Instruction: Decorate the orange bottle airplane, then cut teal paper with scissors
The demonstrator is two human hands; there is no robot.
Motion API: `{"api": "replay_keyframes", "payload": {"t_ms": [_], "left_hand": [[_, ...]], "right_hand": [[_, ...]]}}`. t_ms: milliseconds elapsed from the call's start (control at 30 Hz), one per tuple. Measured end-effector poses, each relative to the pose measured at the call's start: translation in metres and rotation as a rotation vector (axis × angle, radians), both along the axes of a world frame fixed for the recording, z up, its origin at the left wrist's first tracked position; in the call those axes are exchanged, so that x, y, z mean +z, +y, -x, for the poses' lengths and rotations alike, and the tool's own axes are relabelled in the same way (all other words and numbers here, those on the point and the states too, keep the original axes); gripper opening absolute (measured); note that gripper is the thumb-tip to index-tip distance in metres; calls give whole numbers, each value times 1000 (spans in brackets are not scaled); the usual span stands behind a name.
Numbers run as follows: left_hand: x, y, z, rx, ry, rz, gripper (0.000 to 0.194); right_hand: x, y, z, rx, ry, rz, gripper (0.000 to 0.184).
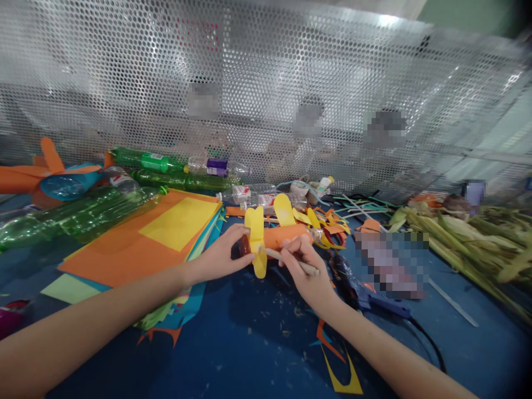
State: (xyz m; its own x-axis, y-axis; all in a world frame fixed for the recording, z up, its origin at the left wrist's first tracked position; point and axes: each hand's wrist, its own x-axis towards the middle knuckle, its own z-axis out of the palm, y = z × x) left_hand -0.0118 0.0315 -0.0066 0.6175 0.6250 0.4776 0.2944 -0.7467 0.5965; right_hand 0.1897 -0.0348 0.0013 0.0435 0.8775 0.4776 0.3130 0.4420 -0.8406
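A plastic bottle wrapped in orange paper (286,235) lies on its side in front of me, its clear neck toward the right. Rounded yellow paper strips (255,224) stand out from its left end, and another yellow piece (284,210) rises behind its middle. My left hand (224,250) grips the bottle's bottom end, thumb against the yellow strip. Between the fingers of my right hand (310,277) is a slim beige stick (308,269). Its tip points left and meets the yellow strip, as far as I can see. The right fingertips partly cover the orange wrap.
Coloured paper sheets (124,249) are stacked at left, with green bottles (100,213) behind. A blue-handled tool (386,305) with a black cord lies at right, near paper scraps (353,382). Corn husks (469,244) fill the far right. Perforated metal mesh (249,83) stands behind.
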Motion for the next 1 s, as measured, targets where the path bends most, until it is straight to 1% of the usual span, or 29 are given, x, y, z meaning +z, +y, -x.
{"api": "replay_keyframes", "payload": {"t_ms": [100, 300, 467, 633, 733, 867, 1000], "left_hand": [[0, 0, 0, -1, 4, -5, 35], [-3, 2, 1, 31, 21, -22, 35], [-3, 2, 1, 42, 47, -36, 36], [-3, 2, 1, 29, 22, -21, 34], [-3, 2, 0, 11, 16, -10, 35], [-3, 2, 0, 22, 13, -18, 35], [-2, 1, 0, 15, 15, -7, 35]], "right_hand": [[2, -1, 1, -8, -3, 11, 19], [8, -4, 2, -5, 96, 15, 24], [9, -4, 2, 18, 53, -25, 27], [10, -4, 4, 0, 26, -18, 25], [8, -3, 3, -1, -4, -8, 23], [4, -2, 1, 1, -29, -9, 22], [3, -2, 0, -16, -48, -25, 22]]}}
